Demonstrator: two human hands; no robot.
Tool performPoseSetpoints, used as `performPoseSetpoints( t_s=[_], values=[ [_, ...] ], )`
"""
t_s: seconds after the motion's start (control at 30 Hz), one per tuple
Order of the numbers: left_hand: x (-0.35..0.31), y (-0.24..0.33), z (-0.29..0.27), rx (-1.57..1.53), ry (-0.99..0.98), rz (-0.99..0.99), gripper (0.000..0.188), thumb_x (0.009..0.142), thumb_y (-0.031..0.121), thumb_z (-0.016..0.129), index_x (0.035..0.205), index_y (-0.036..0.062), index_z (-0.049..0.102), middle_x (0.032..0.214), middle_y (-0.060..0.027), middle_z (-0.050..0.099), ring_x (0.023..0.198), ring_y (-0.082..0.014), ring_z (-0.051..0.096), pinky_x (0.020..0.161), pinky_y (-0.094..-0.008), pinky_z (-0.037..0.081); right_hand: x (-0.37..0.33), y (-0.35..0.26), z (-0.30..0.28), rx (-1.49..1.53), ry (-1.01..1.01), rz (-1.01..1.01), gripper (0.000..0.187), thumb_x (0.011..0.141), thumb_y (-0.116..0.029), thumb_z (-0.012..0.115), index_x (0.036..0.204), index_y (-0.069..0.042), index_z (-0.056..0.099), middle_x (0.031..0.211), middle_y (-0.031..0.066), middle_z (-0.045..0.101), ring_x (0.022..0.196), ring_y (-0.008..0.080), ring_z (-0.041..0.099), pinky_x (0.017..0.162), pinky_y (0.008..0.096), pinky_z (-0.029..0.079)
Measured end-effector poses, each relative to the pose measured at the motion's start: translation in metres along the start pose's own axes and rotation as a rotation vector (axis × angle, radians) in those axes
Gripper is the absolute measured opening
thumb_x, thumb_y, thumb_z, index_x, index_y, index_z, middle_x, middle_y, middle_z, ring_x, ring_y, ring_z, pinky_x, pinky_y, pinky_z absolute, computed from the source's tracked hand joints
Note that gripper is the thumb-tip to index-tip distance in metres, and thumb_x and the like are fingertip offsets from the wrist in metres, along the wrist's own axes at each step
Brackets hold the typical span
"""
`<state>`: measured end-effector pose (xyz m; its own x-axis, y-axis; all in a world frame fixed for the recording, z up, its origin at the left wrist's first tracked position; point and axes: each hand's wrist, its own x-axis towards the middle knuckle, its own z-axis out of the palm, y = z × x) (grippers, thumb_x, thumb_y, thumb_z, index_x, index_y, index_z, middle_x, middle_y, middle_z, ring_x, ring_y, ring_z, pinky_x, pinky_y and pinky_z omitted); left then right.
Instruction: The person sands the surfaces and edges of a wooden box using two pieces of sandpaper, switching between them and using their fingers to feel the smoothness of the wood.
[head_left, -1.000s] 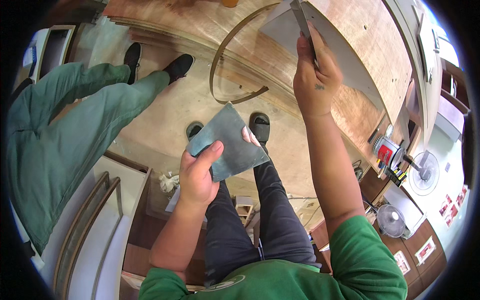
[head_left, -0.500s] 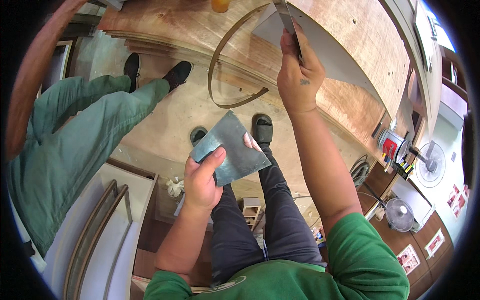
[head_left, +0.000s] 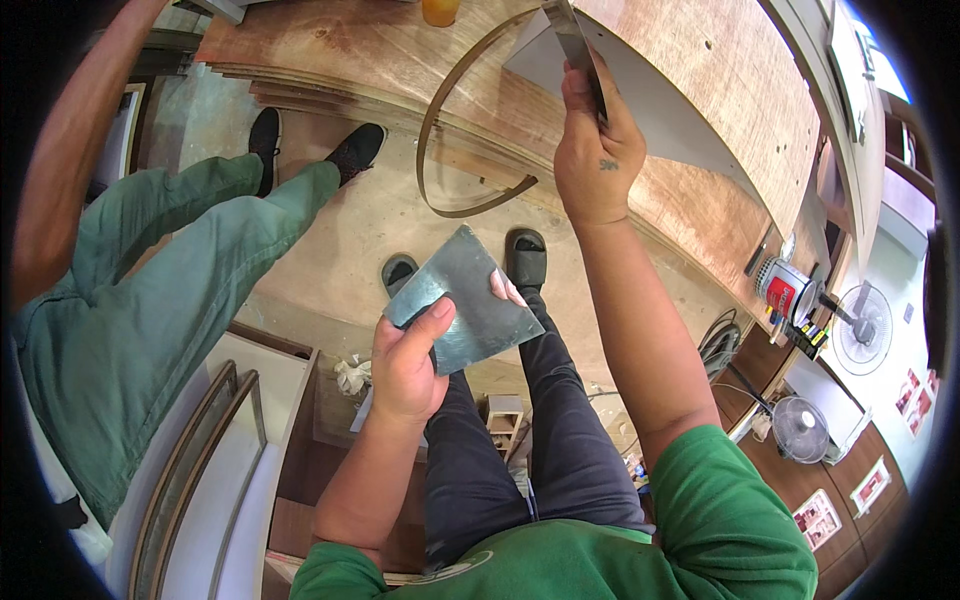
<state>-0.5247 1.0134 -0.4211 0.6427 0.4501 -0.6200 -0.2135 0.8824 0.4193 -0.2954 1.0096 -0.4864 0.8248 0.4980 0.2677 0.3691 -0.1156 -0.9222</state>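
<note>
My left hand (head_left: pixel 413 360) is closed on a square grey metal plate (head_left: pixel 455 300), thumb on top, held over my legs. A dab of pinkish-white paste (head_left: pixel 505 287) sits near the plate's right edge. Raised at the upper middle, my right hand (head_left: pixel 603 150) grips a flat metal scraper (head_left: pixel 572 40), seen nearly edge-on. Its far end is by a thin brown curved strip (head_left: pixel 430 130), which loops down past the bench edge. Behind my right hand lies a pale curved panel (head_left: pixel 690 125); whether the scraper touches the strip or panel, I cannot tell.
A plywood-topped bench (head_left: pixel 330 40) spans the far side, with an orange cup (head_left: pixel 438 12) on it. Another person (head_left: pixel 170 240) in green trousers stands at left. A white cabinet piece (head_left: pixel 220 480) is lower left. To the right are a tin (head_left: pixel 780 287) and fans (head_left: pixel 800 430).
Both hands stay almost in place, still holding the plate and the scraper. The plate has shifted very slightly. The other person's arm at left has moved a little.
</note>
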Motion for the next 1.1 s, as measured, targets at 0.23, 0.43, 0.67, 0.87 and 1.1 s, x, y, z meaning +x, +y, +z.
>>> performPoseSetpoints(
  t_s=[0.23,0.43,0.67,0.87,1.1],
  values=[
    [0.000,-0.013,-0.023,0.040,0.112,-0.031,0.033,0.094,0.008,0.057,0.124,-0.0054,0.059,0.117,-0.0159,0.067,0.109,-0.0262,0.065,0.099,-0.0409,0.050,-0.002,0.004,-0.007,0.031,0.010,0.076,0.033,0.096,-0.004,0.062,0.128,0.002,0.064,0.126,0.0187,0.068,0.114,0.0196,0.065,0.098,0.0289,0.049],
    [0.000,-0.016,-0.024,0.129,0.118,-0.022,0.039,0.094,0.012,0.052,0.126,-0.0086,0.055,0.117,-0.0212,0.066,0.111,-0.0321,0.064,0.103,-0.0473,0.049,-0.004,0.006,-0.011,0.034,0.027,0.123,0.032,0.098,-0.006,0.062,0.129,0.002,0.064,0.125,0.0171,0.068,0.112,0.0184,0.065,0.098,0.0287,0.050],
    [0.008,-0.010,-0.007,0.082,-0.031,0.021,0.038,0.093,0.016,0.053,0.122,-0.0089,0.056,0.113,-0.0214,0.065,0.107,-0.0326,0.063,0.101,-0.0470,0.048,-0.015,0.008,-0.033,-0.001,0.028,0.217,0.033,0.098,-0.004,0.062,0.130,-0.002,0.064,0.123,0.0160,0.070,0.110,0.0161,0.066,0.095,0.0261,0.049],
    [0.015,0.012,-0.011,0.141,0.035,0.044,0.042,0.091,0.021,0.056,0.120,-0.0102,0.056,0.108,-0.0220,0.065,0.104,-0.0352,0.063,0.097,-0.0478,0.050,-0.031,-0.052,-0.108,-0.166,-0.404,0.228,0.033,0.095,0.000,0.063,0.128,-0.003,0.066,0.111,0.0114,0.072,0.101,0.0175,0.067,0.093,0.0302,0.050],
    [0.026,0.046,0.033,-0.039,-0.334,-0.111,0.048,0.088,0.022,0.062,0.122,-0.0116,0.054,0.107,-0.0235,0.065,0.095,-0.0362,0.067,0.089,-0.0476,0.054,0.030,-0.069,-0.164,0.808,-0.861,1.080,0.040,0.070,-0.003,0.076,0.104,0.005,0.056,0.089,0.0112,0.066,0.079,0.0192,0.064,0.073,0.0305,0.050]
  ],
)
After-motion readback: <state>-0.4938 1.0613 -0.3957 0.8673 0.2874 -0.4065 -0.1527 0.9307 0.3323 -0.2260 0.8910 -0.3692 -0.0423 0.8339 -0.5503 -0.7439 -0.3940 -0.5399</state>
